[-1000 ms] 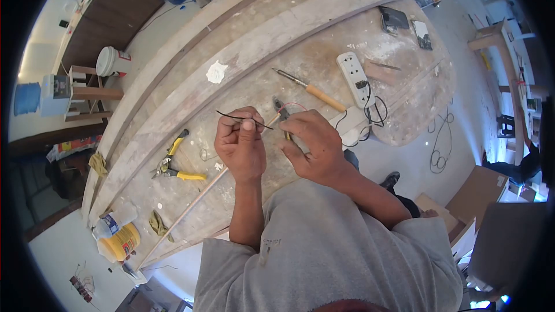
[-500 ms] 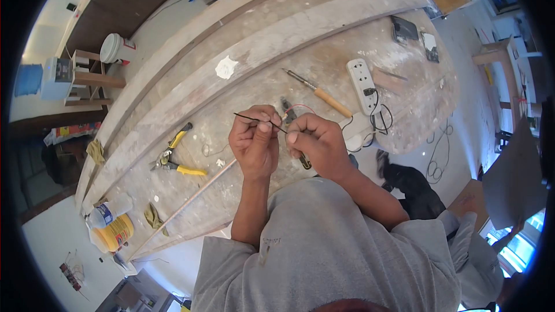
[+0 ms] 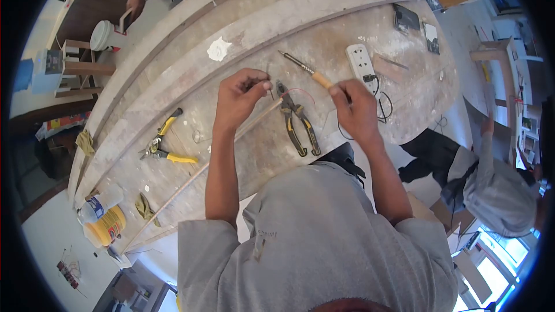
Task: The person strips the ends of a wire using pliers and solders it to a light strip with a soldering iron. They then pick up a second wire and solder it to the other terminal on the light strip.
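My left hand (image 3: 245, 92) pinches a short, thin dark wire (image 3: 270, 85) above the worktable (image 3: 231, 150). To the right, my right hand (image 3: 354, 106) is closed around the wooden handle of a soldering iron (image 3: 319, 77), whose metal tip points up and left. Between my hands, black-and-yellow pliers (image 3: 299, 124) lie with their handles apart, beside a thin red wire (image 3: 300, 90) and the end of a long thin rod (image 3: 202, 168). Yellow-handled snips (image 3: 167, 138) rest left of my left forearm.
Two long curved pieces (image 3: 277, 14) cross the table. A power strip (image 3: 361, 64) with a black cord is at the right, a bottle (image 3: 95, 208) and yellow container (image 3: 108, 225) at lower left. One person (image 3: 136, 0) stands at upper left, another (image 3: 497, 196) at right.
My hands have moved apart. My right hand has let go of the dark wire and taken hold of the soldering iron. The person at upper left now reaches to the white bucket.
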Action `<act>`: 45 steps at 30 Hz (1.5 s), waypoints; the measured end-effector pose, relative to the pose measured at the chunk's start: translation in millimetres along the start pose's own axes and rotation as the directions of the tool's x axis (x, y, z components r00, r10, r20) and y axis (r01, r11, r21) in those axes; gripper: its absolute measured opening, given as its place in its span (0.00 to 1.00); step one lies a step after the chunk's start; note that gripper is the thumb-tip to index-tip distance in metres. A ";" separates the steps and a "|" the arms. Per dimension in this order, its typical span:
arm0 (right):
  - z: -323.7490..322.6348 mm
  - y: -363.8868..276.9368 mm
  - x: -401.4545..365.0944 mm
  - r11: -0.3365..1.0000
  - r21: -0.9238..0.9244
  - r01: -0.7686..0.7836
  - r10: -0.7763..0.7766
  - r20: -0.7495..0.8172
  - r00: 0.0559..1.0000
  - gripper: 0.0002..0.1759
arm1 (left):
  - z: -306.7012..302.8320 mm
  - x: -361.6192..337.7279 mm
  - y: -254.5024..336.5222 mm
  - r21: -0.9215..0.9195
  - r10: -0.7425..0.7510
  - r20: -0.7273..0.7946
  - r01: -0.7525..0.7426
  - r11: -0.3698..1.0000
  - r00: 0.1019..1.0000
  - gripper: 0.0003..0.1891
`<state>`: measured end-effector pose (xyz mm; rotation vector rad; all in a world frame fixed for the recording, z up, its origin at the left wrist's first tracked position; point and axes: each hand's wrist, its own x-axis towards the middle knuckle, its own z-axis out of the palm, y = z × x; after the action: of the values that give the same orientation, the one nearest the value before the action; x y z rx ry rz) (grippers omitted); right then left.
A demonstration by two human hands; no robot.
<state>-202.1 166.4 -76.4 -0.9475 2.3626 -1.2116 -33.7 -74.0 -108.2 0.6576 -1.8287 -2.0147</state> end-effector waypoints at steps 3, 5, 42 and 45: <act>3.5 22.5 25.4 0.955 -0.271 0.117 -0.120 0.008 0.993 0.13 | 0.8 15.6 -6.2 0.125 -0.013 0.141 -0.005 0.992 0.990 0.04; 8.0 30.3 30.4 0.923 -0.362 0.135 -0.072 0.182 0.981 0.17 | 1.7 21.1 -7.4 0.216 0.002 0.225 -0.052 0.975 0.974 0.05; -50.6 33.7 -92.7 0.798 0.437 -0.415 0.390 0.151 0.908 0.15 | 32.1 109.1 -6.9 0.446 -0.142 0.785 -0.391 0.805 0.603 0.08; -56.4 40.9 -108.1 0.793 0.429 -0.433 0.393 0.184 0.901 0.15 | 30.9 107.7 -6.0 0.491 -0.182 0.761 -0.372 0.788 0.622 0.08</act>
<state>-171.1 291.2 -78.0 -0.2925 1.9288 -1.4136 -140.2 -105.6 -124.0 -0.3265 -3.0210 -1.6957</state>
